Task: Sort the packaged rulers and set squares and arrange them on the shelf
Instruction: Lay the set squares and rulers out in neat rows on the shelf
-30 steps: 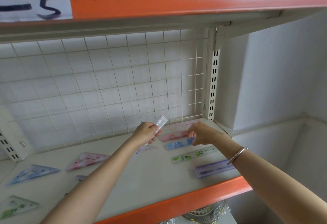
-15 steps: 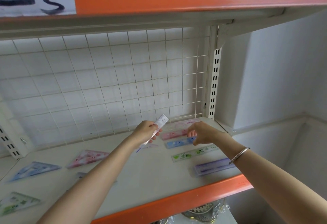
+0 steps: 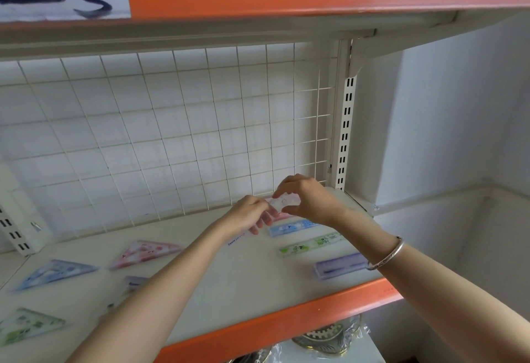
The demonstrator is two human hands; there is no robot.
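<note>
From the head camera, the left hand (image 3: pixel 249 213) gripped a clear packaged ruler (image 3: pixel 282 203) above the shelf (image 3: pixel 229 276), fingers curled round it. The right hand (image 3: pixel 304 200) pinched its upper end. Just below those fingers lay a blue ruler (image 3: pixel 292 227), a green ruler (image 3: pixel 309 245) and a purple ruler (image 3: pixel 339 266). Well left of them lay a pink set square (image 3: pixel 146 250) and a blue set square (image 3: pixel 57 272).

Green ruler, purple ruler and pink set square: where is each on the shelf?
green ruler (image 3: pixel 311 244), head view, middle of its length.
purple ruler (image 3: pixel 339 267), head view, middle of its package.
pink set square (image 3: pixel 144 253), head view, centre of the triangle.
</note>
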